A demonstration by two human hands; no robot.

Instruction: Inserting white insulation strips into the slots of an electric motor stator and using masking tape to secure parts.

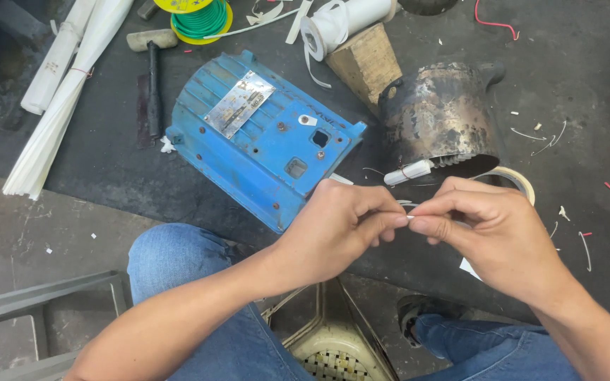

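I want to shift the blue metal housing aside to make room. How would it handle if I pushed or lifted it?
The blue ribbed housing looks like cast metal, so probably heavy and stiff. It lies on its side on the dark mat, curved face up, so it may rock when pushed. The hammer lies close beside it.

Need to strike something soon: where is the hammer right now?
In the head view, the hammer lies upper left on the dark mat, between the white strips and the blue casing.

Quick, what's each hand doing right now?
Left hand: closed, pinching one end of a thin white sleeve.
Right hand: closed, pinching the other end of the same sleeve.
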